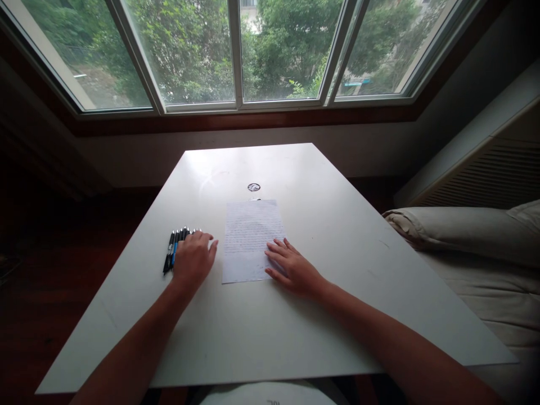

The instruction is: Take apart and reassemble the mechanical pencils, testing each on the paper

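Ballpoint pens [171, 251] rowed up left; written sheet [248, 242] flat, near part mostly bare. Left hand [194, 256] over pens, grip unclear; right hand [297, 270] spread on sheet's right edge.

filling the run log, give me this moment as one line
left hand: over pens | right hand: on paper, right side | paper: flat on table

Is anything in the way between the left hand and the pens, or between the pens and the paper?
Nothing visible stands between the left hand and the pens; it hides some of them, and whether it touches them is unclear. Between the pens and the paper, that hand itself is in the way.
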The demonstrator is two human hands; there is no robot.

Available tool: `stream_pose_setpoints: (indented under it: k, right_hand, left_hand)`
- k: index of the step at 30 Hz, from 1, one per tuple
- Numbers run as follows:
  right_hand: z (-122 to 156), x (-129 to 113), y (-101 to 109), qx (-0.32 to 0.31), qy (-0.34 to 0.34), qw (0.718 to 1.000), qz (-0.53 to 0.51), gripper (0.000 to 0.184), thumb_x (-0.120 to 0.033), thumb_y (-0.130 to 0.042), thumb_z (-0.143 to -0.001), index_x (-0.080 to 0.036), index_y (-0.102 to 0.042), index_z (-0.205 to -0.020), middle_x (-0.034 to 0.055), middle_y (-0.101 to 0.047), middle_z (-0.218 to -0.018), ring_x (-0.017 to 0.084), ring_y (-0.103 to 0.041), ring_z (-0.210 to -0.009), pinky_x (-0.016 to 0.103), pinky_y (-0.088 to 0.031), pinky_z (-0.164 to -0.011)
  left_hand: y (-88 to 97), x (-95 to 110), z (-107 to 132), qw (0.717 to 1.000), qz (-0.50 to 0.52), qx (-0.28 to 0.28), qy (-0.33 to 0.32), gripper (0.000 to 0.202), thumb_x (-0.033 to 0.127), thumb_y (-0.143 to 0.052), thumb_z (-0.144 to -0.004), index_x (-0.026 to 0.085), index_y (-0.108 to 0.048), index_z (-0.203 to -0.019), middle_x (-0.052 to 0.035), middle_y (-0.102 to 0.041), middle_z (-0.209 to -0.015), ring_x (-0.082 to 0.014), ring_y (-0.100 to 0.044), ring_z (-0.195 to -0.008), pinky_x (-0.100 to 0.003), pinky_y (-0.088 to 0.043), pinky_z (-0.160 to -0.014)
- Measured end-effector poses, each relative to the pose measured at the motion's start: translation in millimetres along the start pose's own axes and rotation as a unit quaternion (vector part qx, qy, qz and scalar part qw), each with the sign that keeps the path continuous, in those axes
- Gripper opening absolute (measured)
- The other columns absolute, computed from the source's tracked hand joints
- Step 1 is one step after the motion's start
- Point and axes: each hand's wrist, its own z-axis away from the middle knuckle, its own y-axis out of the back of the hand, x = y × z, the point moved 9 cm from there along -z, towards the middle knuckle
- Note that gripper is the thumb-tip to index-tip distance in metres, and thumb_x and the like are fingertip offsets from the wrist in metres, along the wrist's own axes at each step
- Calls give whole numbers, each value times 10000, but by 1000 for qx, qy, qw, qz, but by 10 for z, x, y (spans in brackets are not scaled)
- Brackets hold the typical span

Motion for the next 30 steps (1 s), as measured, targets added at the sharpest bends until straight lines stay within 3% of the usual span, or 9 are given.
stream_pose_setpoints:
  k: [3, 6, 11, 17, 21, 25, 28, 30]
  right_hand:
    - [13, 31, 74, 46, 2, 998, -39, 416, -360, -549, -970, -170, -600, -1336, 140, -587, -1381, 316, -411, -1405, 546, -281, -1196]
    - [22, 42, 108, 66, -1, 996, -55, 377, -325, -556, -967, -170, -618, -1305, 133, -617, -1337, 308, -434, -1389, 537, -300, -1193]
    - [33, 22, 143, 80, 0, 995, -64, 360, -300, -568, -960, -177, -622, -1295, 125, -638, -1301, 294, -461, -1368, 521, -319, -1190]
    - [52, 7, 190, 98, 13, 993, -68, 327, -274, -582, -951, -182, -627, -1262, 114, -661, -1261, 289, -494, -1336, 514, -371, -1156]
    - [77, -131, 267, 125, 57, 989, -57, 324, -218, -579, -944, -199, -606, -1266, 105, -679, -1220, 284, -518, -1312, 510, -395, -1127]
    - [103, -323, 327, 137, 103, 983, -68, 453, -225, -613, -930, -205, -504, -1369, 113, -675, -1225, 265, -587, -1213, 478, -448, -1056]
    - [127, -353, 390, 152, 106, 978, -101, 557, -259, -651, -914, -208, -424, -1420, 109, -697, -1152, 243, -648, -1049, 428, -514, -924]
    - [146, -306, 438, 166, 90, 974, -121, 432, -248, -643, -920, -221, -494, -1325, 86, -714, -1066, 224, -661, -960, 386, -524, -848]
  left_hand:
    - [-85, -418, -43, 993, -58, -62, 85, 393, 470, -451, -963, 165, -658, -1104, -139, -679, -1047, -300, -623, -943, -410, -466, -813]
    - [-192, -574, -43, 985, -52, -110, 120, 426, 524, -444, -950, 182, -655, -1093, -123, -691, -1040, -292, -640, -920, -376, -467, -776]
    - [-247, -477, -38, 982, -59, -133, 124, 460, 535, -419, -949, 165, -673, -1048, -142, -688, -1075, -289, -648, -933, -353, -461, -774]
    - [-200, -352, -36, 983, -40, -129, 124, 383, 453, -443, -922, 151, -679, -920, -131, -704, -953, -265, -654, -805, -322, -427, -677]
    - [-67, -75, -26, 991, 86, -67, 75, 330, 464, -466, -922, 186, -631, -859, -50, -671, -805, -199, -605, -677, -282, -377, -598]
    - [-52, 393, 105, 951, 303, -63, -15, 243, 381, -446, -960, 194, -554, -851, 2, -615, -740, -139, -555, -633, -240, -382, -579]
    - [-30, 786, 257, 922, 349, -76, -148, 128, 305, -488, -950, 196, -545, -916, 3, -612, -768, -135, -553, -668, -242, -401, -626]
    - [-23, 929, 333, 913, 338, -77, -213, 112, 296, -501, -961, 196, -551, -963, -2, -618, -773, -139, -553, -675, -252, -403, -644]
